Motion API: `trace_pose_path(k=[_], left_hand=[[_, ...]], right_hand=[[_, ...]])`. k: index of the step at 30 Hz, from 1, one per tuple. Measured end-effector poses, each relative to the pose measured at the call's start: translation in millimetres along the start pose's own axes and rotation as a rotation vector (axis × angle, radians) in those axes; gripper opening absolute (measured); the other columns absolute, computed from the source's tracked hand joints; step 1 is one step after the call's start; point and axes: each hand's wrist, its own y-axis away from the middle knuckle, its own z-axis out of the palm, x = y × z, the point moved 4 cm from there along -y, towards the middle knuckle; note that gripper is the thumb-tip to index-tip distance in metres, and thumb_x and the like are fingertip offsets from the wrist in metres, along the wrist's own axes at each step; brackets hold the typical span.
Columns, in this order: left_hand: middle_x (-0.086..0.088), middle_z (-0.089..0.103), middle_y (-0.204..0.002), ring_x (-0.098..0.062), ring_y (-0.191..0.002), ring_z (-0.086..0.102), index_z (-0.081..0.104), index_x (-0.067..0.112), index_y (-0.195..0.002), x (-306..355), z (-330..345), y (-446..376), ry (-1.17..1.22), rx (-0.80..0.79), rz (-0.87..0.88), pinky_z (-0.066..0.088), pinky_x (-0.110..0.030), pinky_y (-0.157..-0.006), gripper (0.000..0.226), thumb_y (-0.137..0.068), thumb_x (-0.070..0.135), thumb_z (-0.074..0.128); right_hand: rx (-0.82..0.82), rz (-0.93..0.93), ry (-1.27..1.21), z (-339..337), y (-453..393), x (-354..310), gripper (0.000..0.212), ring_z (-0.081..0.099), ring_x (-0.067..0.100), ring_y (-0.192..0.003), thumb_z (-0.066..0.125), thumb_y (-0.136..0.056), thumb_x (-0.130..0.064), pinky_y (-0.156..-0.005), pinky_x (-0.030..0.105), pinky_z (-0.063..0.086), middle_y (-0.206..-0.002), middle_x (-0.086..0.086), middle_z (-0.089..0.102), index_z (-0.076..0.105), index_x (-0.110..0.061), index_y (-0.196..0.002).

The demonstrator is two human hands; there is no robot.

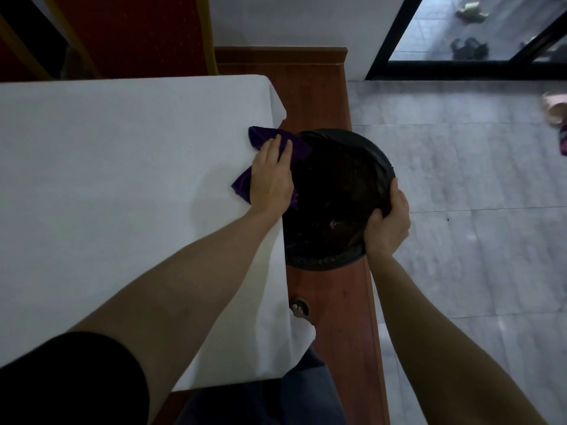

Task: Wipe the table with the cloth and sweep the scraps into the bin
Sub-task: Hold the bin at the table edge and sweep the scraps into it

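A purple cloth point(296, 146) lies at the right edge of the table with its white cover point(122, 167), partly hanging over the edge. My left hand point(271, 179) presses flat on the cloth. A round black bin point(334, 179) lined with a dark bag is held right against the table edge, just below the cloth. My right hand point(388, 223) grips the bin's near right rim. A small pale scrap point(333, 223) shows inside the dark bin.
A reddish wooden platform point(337, 317) runs under the bin along the table's right side. Grey tiled floor point(475, 194) lies to the right, with sandals point(555, 110) near the edge. A dark-framed glass door point(460, 65) is at the top right, and a red chair point(122, 35) behind the table.
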Motion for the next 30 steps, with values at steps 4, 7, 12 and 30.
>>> trace_pose_path(k=[4, 7, 12, 30], left_hand=[[-0.023, 0.048, -0.145, -0.040, -0.135, 0.044, 0.050, 0.001, -0.141, 16.4, -1.0, 18.6, 0.061, -0.016, 0.050, 0.033, -0.048, -0.113, 0.046, -0.095, 0.002, 0.046], [-0.024, 0.048, -0.144, -0.041, -0.135, 0.044, 0.051, -0.001, -0.140, 16.6, -14.8, 31.3, 0.105, 0.007, 0.052, 0.035, -0.050, -0.113, 0.045, -0.096, 0.001, 0.045], [-0.024, 0.049, -0.144, -0.043, -0.135, 0.043, 0.052, -0.003, -0.139, -26.4, -51.9, 54.0, 0.096, 0.083, -0.049, 0.035, -0.053, -0.113, 0.044, -0.095, 0.001, 0.045], [-0.013, 0.013, -0.165, -0.036, -0.152, 0.007, 0.018, 0.018, -0.158, -61.9, -66.9, 111.1, -0.292, -0.076, -0.023, 0.003, -0.054, -0.120, 0.062, -0.102, 0.042, 0.026]], right_hand=[[0.014, -0.006, -0.004, -6.0, 6.9, 1.5, 0.077, 0.051, 0.014, -0.128, 0.045, -0.084, 0.006, -0.101, 0.025, 0.037, -0.143, -0.006, 0.052, 0.041, -0.034, -0.149], [0.032, -0.017, -0.005, -11.5, 12.5, 1.4, 0.075, 0.050, 0.012, -0.128, 0.045, -0.083, 0.007, -0.099, 0.019, 0.033, -0.143, -0.006, 0.052, 0.042, -0.031, -0.148], [0.047, -0.004, -0.032, -20.1, 23.6, 6.4, 0.075, 0.049, 0.010, -0.127, 0.045, -0.083, 0.007, -0.090, -0.005, 0.023, -0.142, -0.006, 0.053, 0.044, -0.030, -0.148], [0.164, 0.143, -0.108, -76.7, 70.6, 81.6, 0.073, 0.047, 0.012, -0.131, 0.045, -0.084, 0.003, -0.108, 0.021, 0.031, -0.143, -0.006, 0.052, 0.042, -0.033, -0.148]])
